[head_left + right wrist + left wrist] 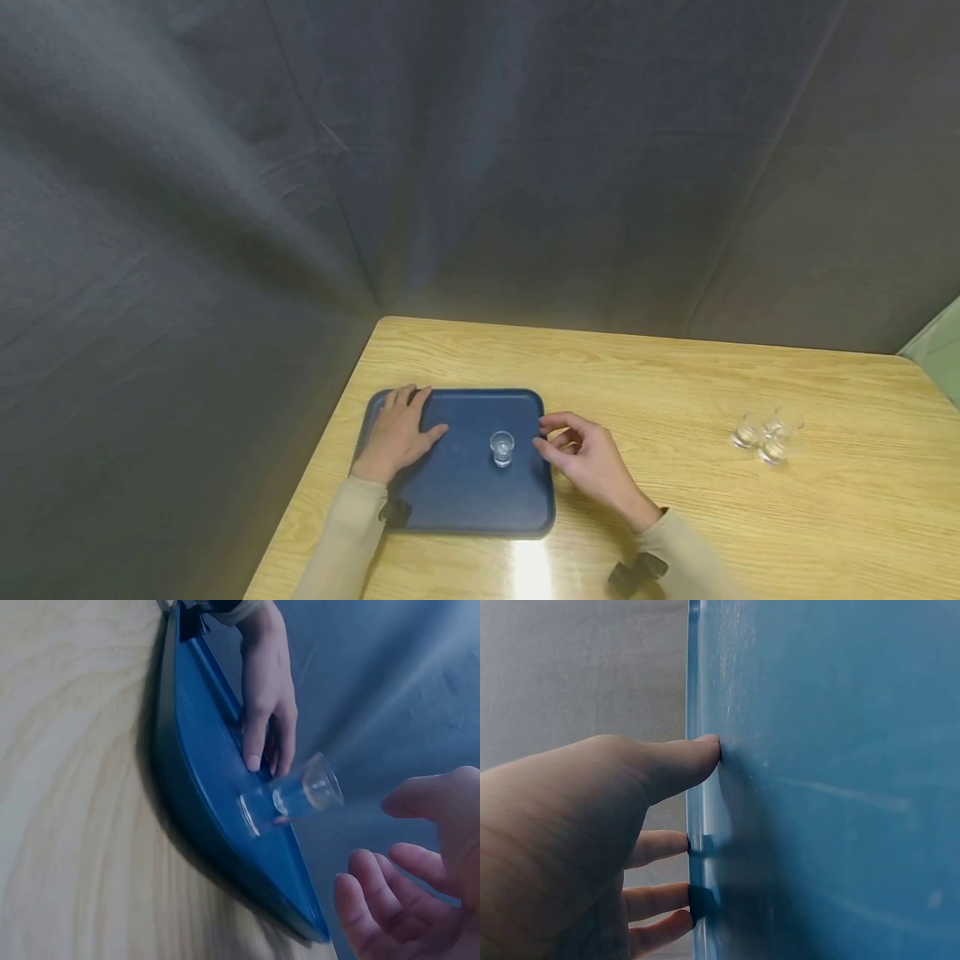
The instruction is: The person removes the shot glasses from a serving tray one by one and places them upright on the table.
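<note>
A blue rectangular tray (457,500) lies on the table, with a small clear shot glass (502,450) upright on it, right of the middle. My left hand (397,437) rests on the tray's left side, fingers straight. In the left wrist view, the thumb of my left hand (570,802) touches the tray (855,735) just inside its rim, and the fingertips meet the edge. My right hand (596,462) is at the tray's right edge, holding nothing, its fingers loosely bent. The right wrist view shows a gap between my right hand (409,911) and the shot glass (300,791).
On the right part of the wooden table (645,375) stands a close cluster of small clear glasses (771,447). A dark grey curtain (562,208) hangs behind the table and along its left side. Something pale green (941,354) shows at the far right.
</note>
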